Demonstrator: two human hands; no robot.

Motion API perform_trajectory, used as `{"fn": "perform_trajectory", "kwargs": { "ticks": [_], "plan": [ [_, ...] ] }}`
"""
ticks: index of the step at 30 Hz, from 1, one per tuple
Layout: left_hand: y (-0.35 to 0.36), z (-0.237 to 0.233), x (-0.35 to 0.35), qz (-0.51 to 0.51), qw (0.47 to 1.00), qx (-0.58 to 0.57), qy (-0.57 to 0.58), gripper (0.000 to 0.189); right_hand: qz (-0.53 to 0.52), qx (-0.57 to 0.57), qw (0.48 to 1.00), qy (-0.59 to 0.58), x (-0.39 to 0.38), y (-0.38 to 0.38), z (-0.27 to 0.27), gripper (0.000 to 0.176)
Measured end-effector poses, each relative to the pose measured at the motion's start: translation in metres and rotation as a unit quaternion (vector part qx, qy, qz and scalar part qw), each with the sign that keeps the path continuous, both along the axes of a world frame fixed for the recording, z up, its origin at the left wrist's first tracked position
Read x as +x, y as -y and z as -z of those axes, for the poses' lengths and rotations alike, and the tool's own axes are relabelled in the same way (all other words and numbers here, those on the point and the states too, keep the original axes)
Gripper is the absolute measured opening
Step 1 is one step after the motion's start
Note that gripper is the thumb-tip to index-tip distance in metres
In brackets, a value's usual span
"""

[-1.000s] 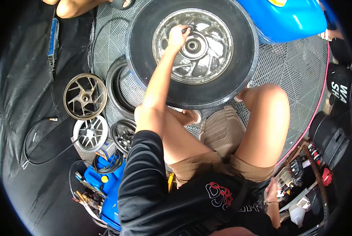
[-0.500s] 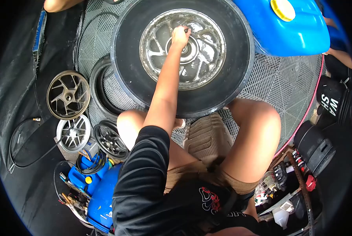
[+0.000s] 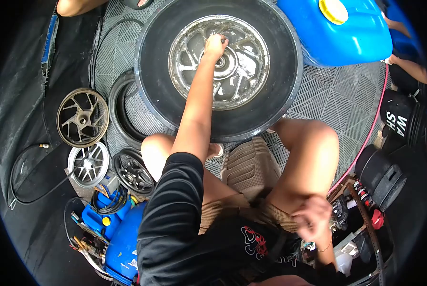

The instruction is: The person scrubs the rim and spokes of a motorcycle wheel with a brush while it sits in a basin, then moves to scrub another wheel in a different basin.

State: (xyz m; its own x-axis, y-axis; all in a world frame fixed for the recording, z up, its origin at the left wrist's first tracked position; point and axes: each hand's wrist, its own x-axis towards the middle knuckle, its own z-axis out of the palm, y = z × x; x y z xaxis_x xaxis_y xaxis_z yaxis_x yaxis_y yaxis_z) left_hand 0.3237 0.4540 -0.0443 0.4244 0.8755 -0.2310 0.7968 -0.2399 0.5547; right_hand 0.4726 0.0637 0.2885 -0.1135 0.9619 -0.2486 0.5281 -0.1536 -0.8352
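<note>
Left hand (image 3: 215,46) over wheel (image 3: 224,66), nearer than right hand (image 3: 313,218)
Wheel lies flat, well ahead of right hand; left fingers curl round small dark object (image 3: 223,41); right hand blurred, half-curled, contents cannot be told

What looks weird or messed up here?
The wheel under the left hand looks odd: whitish patches and dark, grimy-looking marks make it blotchy, while the silver wheel off to the left looks more even. I can't tell whether the white is foam, shine or worn paint. I see no clear spill.
</note>
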Motion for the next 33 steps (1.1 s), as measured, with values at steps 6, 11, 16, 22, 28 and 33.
{"fn": "perform_trajectory", "kwargs": {
  "ticks": [6,11,16,22,28,33],
  "plan": [
    [0.007,-0.006,0.010,-0.013,0.997,0.066,0.029,0.023,-0.585,0.005,0.809,-0.058,-0.138,-0.042,0.054,0.018],
    [0.008,0.017,0.006,-0.012,1.000,0.027,-0.002,0.021,-0.292,0.211,0.843,-0.399,-0.288,0.049,0.146,0.012],
    [0.004,0.021,0.012,-0.026,0.998,0.050,0.027,0.020,-0.519,-0.164,0.723,-0.425,-0.270,0.003,0.158,0.014],
    [0.009,0.012,0.024,-0.121,0.983,-0.005,0.139,0.018,-0.539,-0.258,0.675,-0.433,-0.270,-0.011,0.166,0.017],
    [0.028,-0.038,0.011,-0.029,0.974,0.073,0.215,0.021,-0.578,-0.300,0.617,-0.442,-0.259,-0.035,0.146,0.021],
    [0.033,-0.082,0.021,-0.062,0.958,0.081,0.269,0.018,-0.597,-0.493,0.525,-0.355,-0.276,-0.045,0.147,0.020]
  ]
}}
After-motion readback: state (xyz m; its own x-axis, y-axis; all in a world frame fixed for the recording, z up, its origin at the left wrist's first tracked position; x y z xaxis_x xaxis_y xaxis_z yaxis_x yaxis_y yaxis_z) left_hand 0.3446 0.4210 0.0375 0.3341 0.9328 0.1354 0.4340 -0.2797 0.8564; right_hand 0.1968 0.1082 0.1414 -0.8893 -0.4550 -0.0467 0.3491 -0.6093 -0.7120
